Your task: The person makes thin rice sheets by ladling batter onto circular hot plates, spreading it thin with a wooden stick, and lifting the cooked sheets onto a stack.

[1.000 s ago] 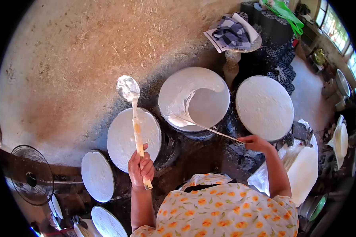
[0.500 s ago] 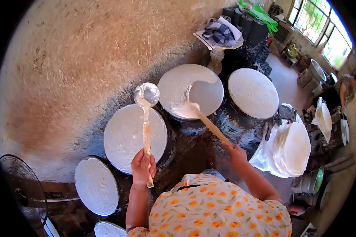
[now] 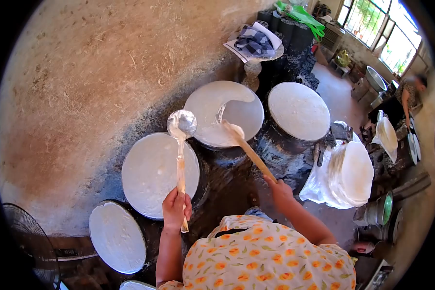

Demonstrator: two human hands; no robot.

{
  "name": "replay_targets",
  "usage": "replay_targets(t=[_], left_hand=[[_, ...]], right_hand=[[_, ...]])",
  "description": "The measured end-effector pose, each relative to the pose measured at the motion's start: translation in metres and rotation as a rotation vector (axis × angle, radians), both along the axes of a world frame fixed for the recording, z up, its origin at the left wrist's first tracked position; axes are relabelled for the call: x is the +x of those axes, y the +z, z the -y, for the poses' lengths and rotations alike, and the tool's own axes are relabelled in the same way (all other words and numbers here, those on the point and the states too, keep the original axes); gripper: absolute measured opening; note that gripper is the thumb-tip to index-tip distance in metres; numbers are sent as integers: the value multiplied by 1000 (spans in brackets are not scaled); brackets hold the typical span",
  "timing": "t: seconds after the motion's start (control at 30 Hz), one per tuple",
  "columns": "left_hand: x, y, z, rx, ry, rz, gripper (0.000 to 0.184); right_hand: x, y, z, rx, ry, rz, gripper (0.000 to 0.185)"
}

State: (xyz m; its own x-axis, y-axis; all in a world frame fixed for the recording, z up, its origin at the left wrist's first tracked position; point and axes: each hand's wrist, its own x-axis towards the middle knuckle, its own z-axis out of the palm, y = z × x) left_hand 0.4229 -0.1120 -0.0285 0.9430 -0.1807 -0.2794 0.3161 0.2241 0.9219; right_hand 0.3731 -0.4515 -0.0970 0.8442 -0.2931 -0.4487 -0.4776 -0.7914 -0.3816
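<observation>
My left hand (image 3: pixel 174 209) is closed round the handle of a metal ladle (image 3: pixel 182 123), its bowl raised between two round pans and coated with white batter. My right hand (image 3: pixel 278 191) grips a wooden spreader (image 3: pixel 251 153), whose blade lies at the near edge of the middle pan (image 3: pixel 208 104). White batter covers much of that pan, and a bare grey curved patch shows on its right side. Below the ladle is a left pan (image 3: pixel 160 179) fully coated in white. Another white-covered pan (image 3: pixel 299 111) stands at the right.
A stack of white round sheets (image 3: pixel 350 174) lies on plastic at the right. Another white pan (image 3: pixel 117 237) and a fan (image 3: pixel 29 241) are lower left. Checkered cloth (image 3: pixel 254 41) rests on a stand near dark cylinders. A co-worker (image 3: pixel 407 96) is at the far right.
The spreader has swung round to lie more steeply, its blade at the pan's near edge. The ladle now appears nearer the middle pan. The view has shifted, bringing a co-worker into sight.
</observation>
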Motion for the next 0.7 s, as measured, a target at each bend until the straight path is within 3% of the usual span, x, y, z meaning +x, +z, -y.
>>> replay_targets(t=[0.17, 0.27, 0.33, 0.37, 0.43, 0.53, 0.57, 0.67, 0.7], left_hand=[[7, -8, 12, 6, -50, -16, 16], [15, 0, 29, 8, -44, -17, 19], [20, 14, 43, 31, -24, -17, 15], [21, 20, 49, 51, -1, -21, 22], [23, 24, 56, 59, 8, -10, 21], [26, 28, 66, 71, 36, -16, 21], [27, 29, 70, 68, 58, -25, 20], [32, 27, 78, 92, 18, -1, 20], [35, 27, 82, 99, 14, 5, 20]], right_hand=[[12, -45, 47, -263, 104, 194, 51], [35, -52, 52, -116, -2, 376, 52], [36, -50, 48, 280, -65, 420, 49], [27, -48, 47, 285, -68, 421, 49], [1, -41, 48, 158, 256, 223, 44], [-22, -31, 70, -41, 219, 266, 47], [-13, -32, 77, -34, 218, 266, 47], [36, -50, 101, 71, -96, 232, 46], [63, -65, 107, 10, -38, 327, 45]])
